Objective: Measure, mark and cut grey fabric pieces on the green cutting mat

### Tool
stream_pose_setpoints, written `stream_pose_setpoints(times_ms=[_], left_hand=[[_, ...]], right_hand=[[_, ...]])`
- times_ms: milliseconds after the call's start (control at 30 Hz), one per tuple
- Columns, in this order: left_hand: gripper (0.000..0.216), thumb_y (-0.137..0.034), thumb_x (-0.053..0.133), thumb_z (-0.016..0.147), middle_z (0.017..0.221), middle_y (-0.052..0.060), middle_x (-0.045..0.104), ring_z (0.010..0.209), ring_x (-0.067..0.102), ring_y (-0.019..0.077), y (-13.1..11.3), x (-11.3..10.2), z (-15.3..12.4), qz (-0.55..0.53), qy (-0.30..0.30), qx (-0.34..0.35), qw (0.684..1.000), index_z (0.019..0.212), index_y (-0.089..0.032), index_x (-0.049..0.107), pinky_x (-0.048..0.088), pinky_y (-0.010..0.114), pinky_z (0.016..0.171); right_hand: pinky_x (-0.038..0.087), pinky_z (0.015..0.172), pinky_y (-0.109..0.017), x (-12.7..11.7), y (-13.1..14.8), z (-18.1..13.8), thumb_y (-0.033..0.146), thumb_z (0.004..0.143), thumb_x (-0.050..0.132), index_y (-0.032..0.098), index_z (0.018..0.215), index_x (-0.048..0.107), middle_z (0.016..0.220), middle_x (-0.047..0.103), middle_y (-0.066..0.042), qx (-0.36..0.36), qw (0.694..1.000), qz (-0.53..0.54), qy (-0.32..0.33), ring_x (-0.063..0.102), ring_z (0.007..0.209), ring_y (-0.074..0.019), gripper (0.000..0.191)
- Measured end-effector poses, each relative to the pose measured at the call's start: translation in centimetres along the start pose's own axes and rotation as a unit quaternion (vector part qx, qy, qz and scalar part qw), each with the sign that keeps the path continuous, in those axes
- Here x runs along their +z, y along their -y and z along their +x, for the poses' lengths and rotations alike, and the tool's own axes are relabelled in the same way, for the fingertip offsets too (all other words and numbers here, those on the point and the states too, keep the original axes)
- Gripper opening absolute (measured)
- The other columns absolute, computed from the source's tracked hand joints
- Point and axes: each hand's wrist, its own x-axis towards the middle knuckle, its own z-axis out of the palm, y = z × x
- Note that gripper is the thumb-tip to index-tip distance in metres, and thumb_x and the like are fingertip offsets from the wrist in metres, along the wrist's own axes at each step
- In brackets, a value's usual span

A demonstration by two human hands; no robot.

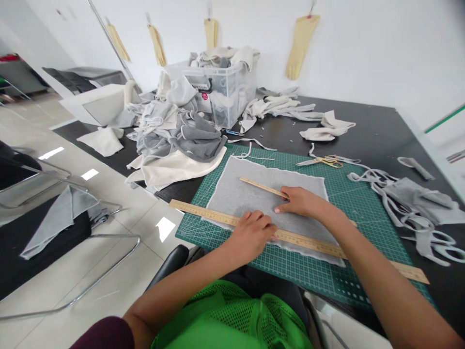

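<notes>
A grey piece of cloth [250, 179] with a pale, wavy edge lies flat on the green cutting mat [203, 232]. Across its near side runs a long wooden ruler [308, 243], sticking out past the cloth at both ends. My left hand [254, 230] is closed over the middle of this ruler, fingers curled at its edge. A shorter wooden ruler [259, 185] lies farther up on the cloth, pinched by my right hand [298, 201] between thumb and fingers. Part of it is hidden under that hand and forearm.
Gold-handled scissors [325, 161] lie at the mat's far edge; white-handled scissors [432, 240] sit right among fabric strips [385, 186]. A clear plastic bin [227, 97] overflows with cloth behind a fabric heap [170, 131]. A chair [47, 237] holding cloth stands left.
</notes>
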Motion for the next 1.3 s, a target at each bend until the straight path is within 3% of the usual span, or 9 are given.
stream_pose_setpoints(times_ms=[200, 367, 767, 1300], left_hand=[[0.031, -0.040, 0.044, 0.103, 0.108, 0.008, 0.061, 0.109, 0.048, 0.0254, 0.16, 0.14, -0.05, -0.020, -0.002, 0.014, 1.000, 0.117, -0.020, 0.063, 0.038, 0.042, 0.092], [0.027, -0.034, 0.049, 0.102, 0.112, 0.007, 0.062, 0.110, 0.048, 0.0247, 0.49, 0.47, -0.01, -0.062, 0.000, 0.022, 0.998, 0.119, -0.021, 0.065, 0.040, 0.040, 0.092], [0.032, -0.036, 0.048, 0.102, 0.112, 0.008, 0.063, 0.109, 0.048, 0.0244, 0.71, 0.44, -0.01, -0.082, 0.001, 0.036, 0.996, 0.125, -0.019, 0.064, 0.041, 0.039, 0.092], [0.032, -0.035, 0.043, 0.104, 0.116, 0.009, 0.064, 0.111, 0.049, 0.0245, 0.50, 0.18, 0.13, -0.037, 0.015, 0.067, 0.997, 0.125, -0.019, 0.062, 0.040, 0.040, 0.090]], right_hand=[[0.031, 0.057, -0.029, -0.22, 0.11, -0.09, 0.059, 0.070, 0.075, 0.022, 0.081, 0.055, 0.080, 0.067, -0.004, -0.004, 1.000, 0.000, 0.001, 0.061, 0.072, -0.0238, 0.043], [0.031, 0.057, -0.030, -0.28, 0.04, -0.10, 0.061, 0.070, 0.075, 0.023, 0.079, 0.054, 0.078, 0.066, -0.003, -0.007, 1.000, 0.004, 0.002, 0.060, 0.070, -0.0234, 0.045], [0.031, 0.057, -0.030, -0.37, 0.11, -0.05, 0.060, 0.070, 0.075, 0.023, 0.079, 0.053, 0.079, 0.066, -0.003, -0.003, 1.000, 0.002, 0.009, 0.060, 0.071, -0.0233, 0.044], [0.030, 0.056, -0.030, -0.38, 0.13, -0.03, 0.063, 0.069, 0.075, 0.023, 0.077, 0.054, 0.074, 0.065, -0.002, 0.002, 1.000, -0.005, 0.000, 0.058, 0.067, -0.0224, 0.046]])
